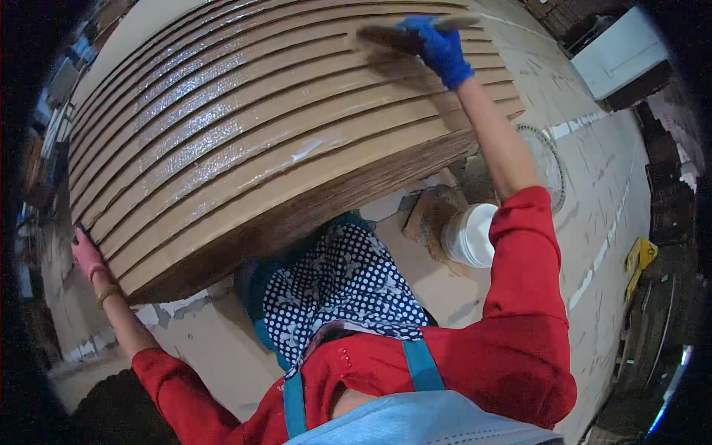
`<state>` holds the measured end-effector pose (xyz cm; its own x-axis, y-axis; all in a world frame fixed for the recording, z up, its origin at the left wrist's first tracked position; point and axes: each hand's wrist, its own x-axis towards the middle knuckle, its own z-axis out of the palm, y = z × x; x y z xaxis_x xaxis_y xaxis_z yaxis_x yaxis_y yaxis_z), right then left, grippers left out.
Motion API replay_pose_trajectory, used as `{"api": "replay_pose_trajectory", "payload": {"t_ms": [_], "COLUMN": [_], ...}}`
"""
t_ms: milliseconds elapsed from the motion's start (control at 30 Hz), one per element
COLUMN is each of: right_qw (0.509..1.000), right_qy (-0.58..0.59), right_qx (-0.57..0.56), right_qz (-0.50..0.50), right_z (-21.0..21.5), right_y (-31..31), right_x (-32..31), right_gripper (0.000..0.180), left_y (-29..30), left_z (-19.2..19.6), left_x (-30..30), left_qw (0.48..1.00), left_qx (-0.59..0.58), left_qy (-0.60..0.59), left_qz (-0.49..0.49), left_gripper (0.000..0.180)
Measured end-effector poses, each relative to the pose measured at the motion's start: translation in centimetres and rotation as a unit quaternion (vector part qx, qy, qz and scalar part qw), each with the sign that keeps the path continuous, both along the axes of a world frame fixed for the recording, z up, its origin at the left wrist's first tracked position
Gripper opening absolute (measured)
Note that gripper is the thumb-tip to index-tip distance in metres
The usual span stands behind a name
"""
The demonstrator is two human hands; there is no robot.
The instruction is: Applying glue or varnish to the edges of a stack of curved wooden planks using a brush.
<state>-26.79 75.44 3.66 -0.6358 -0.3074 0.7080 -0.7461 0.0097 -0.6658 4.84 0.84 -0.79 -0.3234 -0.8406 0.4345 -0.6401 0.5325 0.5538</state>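
Observation:
A stack of brown cardboard sheets (245, 126) lies in front of me, fanned so that overlapping strips show. Shiny wet streaks cover much of its left and middle part. My right hand (443, 55), in a blue glove, is closed round a wide brush (389, 38) over the far right part of the strips. Motion smears the brush a little. At the near left edge of the stack, my left hand (87, 252) in a pink glove rests against the sheets, fingers stretched along the edge. Its fingertips look dark and are partly hard to make out.
A white bucket (472, 236) stands on the floor right of the stack, beside a piece of brown cardboard (430, 222). Behind my right forearm is a round, rimmed container (550, 167). Farther right are a white box (619, 55), a yellow object (639, 263) and dark stacks (653, 326).

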Motion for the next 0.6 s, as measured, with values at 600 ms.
{"api": "replay_pose_trajectory", "payload": {"t_ms": [600], "right_qw": [0.968], "right_qy": [-0.241], "right_qx": [-0.047], "right_qz": [0.054], "right_z": [2.3], "right_y": [-3.4], "right_x": [-2.1], "right_gripper": [0.021], "left_y": [-0.4], "left_z": [0.0], "left_x": [0.5], "left_qw": [0.999], "left_qx": [-0.035], "left_qy": [-0.004], "left_qz": [-0.004], "left_gripper": [0.073]}}
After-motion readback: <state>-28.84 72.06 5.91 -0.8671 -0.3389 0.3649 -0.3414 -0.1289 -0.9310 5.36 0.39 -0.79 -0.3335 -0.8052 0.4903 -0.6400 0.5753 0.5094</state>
